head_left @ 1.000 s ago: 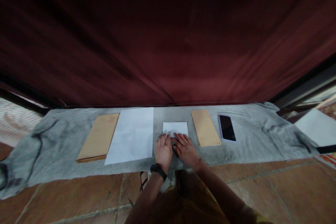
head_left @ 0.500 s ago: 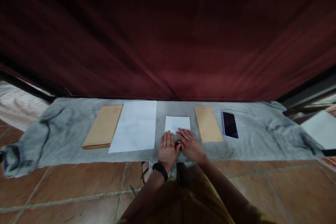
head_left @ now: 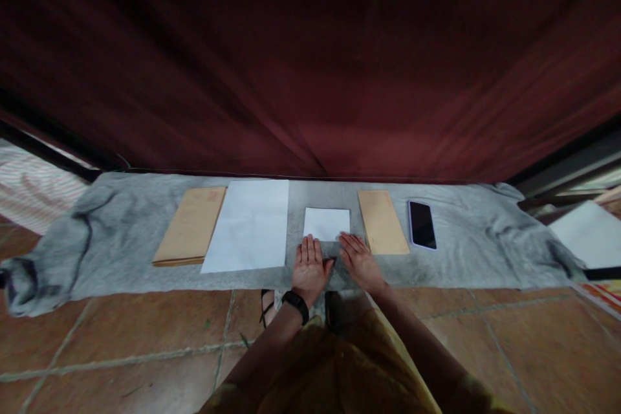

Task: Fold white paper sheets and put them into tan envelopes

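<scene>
A small folded white sheet of paper (head_left: 326, 222) lies flat on a grey cloth (head_left: 320, 194) in front of me. My left hand (head_left: 309, 270) rests palm down with fingers stretched out, its tips at the near left edge of the paper. At the near right corner of the paper is my right hand (head_left: 361, 262), also flat with fingers extended. Neither hand grips anything. To the left lies a larger white sheet (head_left: 250, 226) with a faint crease across it. Just right of my right hand is a brown envelope (head_left: 384, 223).
Several stacked brown envelopes (head_left: 189, 226) lie at the left, touching the large sheet. A phone (head_left: 422, 225) with a dark screen sits on the right. Behind the cloth hangs a dark red curtain (head_left: 310, 90). More white paper (head_left: 589, 233) shows at the far right.
My right hand has slid right along the near edge of the small paper, away from my left hand. The left hand has barely moved; the whole view has shifted slightly.
</scene>
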Demonstrator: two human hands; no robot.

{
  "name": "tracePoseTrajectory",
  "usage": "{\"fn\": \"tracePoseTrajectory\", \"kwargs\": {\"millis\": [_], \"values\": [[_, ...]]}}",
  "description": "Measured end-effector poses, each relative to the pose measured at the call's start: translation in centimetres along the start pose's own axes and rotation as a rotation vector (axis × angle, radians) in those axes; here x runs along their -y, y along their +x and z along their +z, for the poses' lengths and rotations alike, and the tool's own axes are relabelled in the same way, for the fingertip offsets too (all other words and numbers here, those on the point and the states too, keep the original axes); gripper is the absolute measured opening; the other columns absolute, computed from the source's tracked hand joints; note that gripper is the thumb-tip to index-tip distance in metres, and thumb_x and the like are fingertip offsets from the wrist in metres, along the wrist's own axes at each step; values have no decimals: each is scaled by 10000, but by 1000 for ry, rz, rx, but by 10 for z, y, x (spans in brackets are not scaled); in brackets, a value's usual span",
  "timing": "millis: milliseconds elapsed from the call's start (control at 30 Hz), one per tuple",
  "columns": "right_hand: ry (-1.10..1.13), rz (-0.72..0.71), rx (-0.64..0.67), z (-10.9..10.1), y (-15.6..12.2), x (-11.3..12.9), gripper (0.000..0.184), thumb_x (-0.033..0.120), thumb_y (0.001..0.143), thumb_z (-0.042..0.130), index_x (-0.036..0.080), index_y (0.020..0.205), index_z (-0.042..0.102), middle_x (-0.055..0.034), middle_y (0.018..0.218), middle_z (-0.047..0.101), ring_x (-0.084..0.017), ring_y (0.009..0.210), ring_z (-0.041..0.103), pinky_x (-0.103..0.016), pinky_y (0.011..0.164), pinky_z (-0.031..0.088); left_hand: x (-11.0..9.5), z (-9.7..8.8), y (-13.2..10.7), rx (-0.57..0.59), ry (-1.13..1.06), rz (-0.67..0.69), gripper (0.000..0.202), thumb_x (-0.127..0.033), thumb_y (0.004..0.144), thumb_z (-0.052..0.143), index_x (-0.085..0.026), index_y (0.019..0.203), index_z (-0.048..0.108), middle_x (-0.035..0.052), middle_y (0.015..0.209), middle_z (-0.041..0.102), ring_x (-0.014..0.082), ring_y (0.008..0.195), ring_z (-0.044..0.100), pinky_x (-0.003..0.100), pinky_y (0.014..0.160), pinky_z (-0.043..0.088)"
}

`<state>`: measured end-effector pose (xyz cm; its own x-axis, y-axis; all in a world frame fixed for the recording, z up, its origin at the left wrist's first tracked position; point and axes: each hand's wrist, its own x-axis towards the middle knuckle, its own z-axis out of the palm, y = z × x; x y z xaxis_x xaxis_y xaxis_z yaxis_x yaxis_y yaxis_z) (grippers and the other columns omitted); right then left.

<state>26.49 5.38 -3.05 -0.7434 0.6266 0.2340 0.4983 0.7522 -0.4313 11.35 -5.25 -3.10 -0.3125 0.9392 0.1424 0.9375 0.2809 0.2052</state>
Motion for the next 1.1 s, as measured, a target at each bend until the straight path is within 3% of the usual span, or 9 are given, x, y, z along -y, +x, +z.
{"fn": "tracePoseTrajectory", "kwargs": {"millis": [400,533,767,967,1100], "values": [[49,-188,116,16,62,35,363,251,1043,393,203,1322,622,-70,1439,581,-187,1376,478,-436,1211,321,2,4,0,-16,52,46,606,-271,905,469,-25,1458,455,241,1527,432,381,1467,329,579,1175,314],[1,-201,115,22,75,34,344,298,1037,440,228,1320,621,-56,1470,553,-199,1384,465,-447,1209,308,3,7,0,-27,23,40,633,-264,890,481,-23,1473,432,254,1500,464,391,1452,354,617,1161,315],[-44,-171,105,38,100,29,366,319,1038,434,258,1363,589,-31,1489,535,-224,1390,456,-490,1210,270,2,3,2,-43,-6,32,601,-317,929,462,-34,1459,455,247,1485,491,381,1447,371,581,1149,351],[-38,-151,96,38,116,26,381,337,1051,409,228,1369,588,-52,1494,529,-210,1383,467,-469,1203,285,3,3,2,-41,-4,31,602,-353,940,468,6,1423,484,271,1514,439,395,1443,370,559,1148,358],[-37,-136,91,39,124,24,389,333,1051,406,205,1371,588,-60,1500,521,-214,1395,453,-461,1204,292,5,5,2,-53,1,33,590,-371,942,471,-37,1428,496,244,1527,436,387,1443,375,562,1142,366]]}}
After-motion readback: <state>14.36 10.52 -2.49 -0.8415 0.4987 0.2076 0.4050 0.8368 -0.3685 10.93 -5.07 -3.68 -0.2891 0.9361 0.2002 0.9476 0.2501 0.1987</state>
